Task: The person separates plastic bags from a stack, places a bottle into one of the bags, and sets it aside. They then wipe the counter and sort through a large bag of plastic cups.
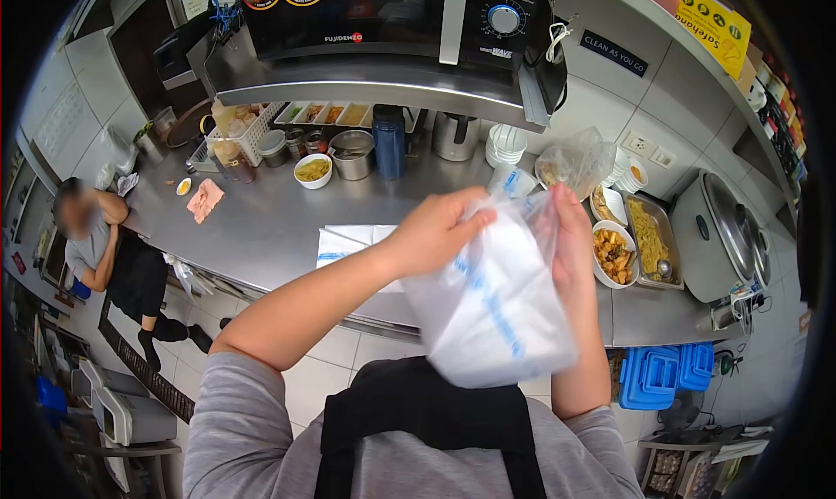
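Note:
A clear plastic bag [488, 316] hangs in front of me over the counter's front edge, with white folded sheets bearing blue print inside it. My left hand [448, 225] is closed on its upper left edge, thumb pressed against the plastic. On the other side, my right hand [570, 229] pinches the bag's gathered top, fingers pointing up. Another white folded piece with a blue stripe [348, 242] lies on the steel counter [270, 229], partly covered by my left forearm.
Right of my hands stand a bowl of orange-brown food [614, 253], a tray of noodles [649, 238] and a large cooker [723, 229]. Behind are a blue tumbler [388, 142], a steel pot [351, 157] and a noodle bowl [313, 171]. A person [104, 246] sits at left.

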Motion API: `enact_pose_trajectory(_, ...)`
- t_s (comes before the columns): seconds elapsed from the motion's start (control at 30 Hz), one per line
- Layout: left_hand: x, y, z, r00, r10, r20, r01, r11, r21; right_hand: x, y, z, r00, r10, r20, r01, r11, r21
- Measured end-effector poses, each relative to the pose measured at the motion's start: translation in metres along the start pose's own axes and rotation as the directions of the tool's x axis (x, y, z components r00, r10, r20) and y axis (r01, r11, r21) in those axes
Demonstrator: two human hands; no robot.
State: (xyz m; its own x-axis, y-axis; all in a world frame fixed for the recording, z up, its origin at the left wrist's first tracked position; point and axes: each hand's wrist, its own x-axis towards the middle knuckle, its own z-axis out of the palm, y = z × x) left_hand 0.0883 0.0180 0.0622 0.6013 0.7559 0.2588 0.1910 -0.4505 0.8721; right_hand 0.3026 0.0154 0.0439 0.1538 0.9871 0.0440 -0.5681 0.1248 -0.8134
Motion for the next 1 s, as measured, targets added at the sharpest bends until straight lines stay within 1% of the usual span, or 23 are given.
enact_pose_trajectory(0.03,0.005,0.002,-0.002,0.992,-0.066,-0.112,0.092,0.963,0.252,0.011,0.012,-0.011,1.000,0.001,-0.001,-0.001,1.000,0.000)
enact_pose_trajectory(0.07,0.010,0.000,0.002,0.982,-0.031,-0.185,0.091,0.941,0.327,0.028,0.031,-0.030,1.000,-0.018,0.022,0.023,0.972,-0.232)
enact_pose_trajectory(0.1,0.015,-0.007,0.007,0.982,-0.029,-0.187,0.091,0.940,0.329,0.038,0.043,-0.040,0.998,-0.033,0.051,0.053,0.891,-0.450)
enact_pose_trajectory(0.13,0.020,-0.017,0.012,0.970,-0.056,-0.237,0.146,0.912,0.382,0.029,0.052,-0.037,0.989,0.146,0.008,-0.138,0.954,-0.265)
enact_pose_trajectory(0.17,0.025,-0.027,0.016,0.954,-0.078,-0.290,0.203,0.880,0.429,0.022,0.055,-0.035,0.989,0.145,0.013,-0.137,0.954,-0.268)
enact_pose_trajectory(0.2,0.029,-0.030,0.018,0.952,-0.077,-0.297,0.205,0.880,0.428,0.013,0.055,-0.031,0.972,0.220,0.076,-0.208,0.967,-0.144)
enact_pose_trajectory(0.27,0.030,-0.038,0.021,0.935,-0.161,-0.317,0.260,0.917,0.302,0.017,0.073,-0.051,0.929,0.300,0.215,-0.324,0.942,0.083)
enact_pose_trajectory(0.3,0.032,-0.050,0.023,0.935,-0.162,-0.317,0.261,0.917,0.302,0.022,0.077,-0.060,0.929,0.301,0.214,-0.325,0.942,0.083)
enact_pose_trajectory(0.37,0.036,-0.086,0.029,0.947,-0.114,-0.301,0.094,0.992,-0.080,0.028,0.079,-0.069,0.956,0.285,0.076,-0.285,0.959,-0.005)
enact_pose_trajectory(0.4,0.038,-0.101,0.031,0.948,-0.109,-0.299,0.089,0.993,-0.079,0.028,0.080,-0.072,0.957,0.280,0.076,-0.280,0.960,-0.005)
enact_pose_trajectory(0.47,0.031,-0.132,0.041,0.980,-0.117,-0.159,0.101,0.990,-0.102,0.025,0.086,-0.076,0.930,0.356,0.094,-0.361,0.931,0.052)
enact_pose_trajectory(0.5,0.022,-0.147,0.050,0.971,-0.162,-0.175,0.174,0.983,0.058,0.025,0.097,-0.080,0.931,0.353,0.098,-0.359,0.932,0.054)
enact_pose_trajectory(0.53,0.012,-0.145,0.054,0.962,-0.199,-0.189,0.226,0.965,0.134,0.025,0.114,-0.087,0.923,0.382,-0.045,-0.382,0.901,-0.205)
enact_pose_trajectory(0.57,0.001,-0.144,0.058,0.950,-0.234,-0.207,0.276,0.939,0.207,0.023,0.133,-0.094,0.910,0.368,-0.190,-0.413,0.795,-0.443)
enact_pose_trajectory(0.63,-0.009,-0.192,0.076,0.929,-0.319,-0.190,0.361,0.895,0.264,0.012,0.171,-0.105,0.919,0.292,-0.267,-0.395,0.718,-0.574)
enact_pose_trajectory(0.67,-0.016,-0.206,0.084,0.928,-0.314,-0.199,0.360,0.894,0.267,0.017,0.200,-0.130,0.922,0.289,-0.257,-0.386,0.720,-0.577)
enact_pose_trajectory(0.73,-0.024,-0.221,0.086,0.940,-0.152,-0.307,0.295,0.815,0.499,0.049,0.247,-0.173,0.989,-0.037,-0.146,-0.076,0.710,-0.700)
enact_pose_trajectory(0.77,-0.025,-0.212,0.076,0.935,-0.155,-0.318,0.305,0.810,0.502,0.053,0.243,-0.175,0.990,-0.031,-0.134,-0.072,0.712,-0.699)
enact_pose_trajectory(0.83,-0.019,-0.181,0.046,0.955,-0.217,-0.201,0.293,0.591,0.752,0.051,0.221,-0.167,0.984,0.126,-0.126,-0.179,0.708,-0.683)
enact_pose_trajectory(0.87,-0.021,-0.178,0.032,0.966,-0.114,-0.233,0.259,0.496,0.829,0.032,0.178,-0.128,0.962,0.227,-0.151,-0.270,0.722,-0.637)
enact_pose_trajectory(0.93,-0.028,-0.169,-0.003,0.955,-0.099,-0.279,0.293,0.460,0.838,0.042,0.169,-0.153,0.947,0.257,-0.193,-0.321,0.708,-0.629)
enact_pose_trajectory(0.97,-0.030,-0.161,-0.023,0.950,-0.070,-0.305,0.305,0.427,0.851,0.035,0.155,-0.154,0.959,0.134,-0.248,-0.272,0.674,-0.687)
enact_pose_trajectory(1.0,-0.032,-0.149,-0.041,0.939,-0.074,-0.335,0.335,0.406,0.850,0.016,0.133,-0.145,0.982,-0.077,-0.172,-0.067,0.710,-0.701)
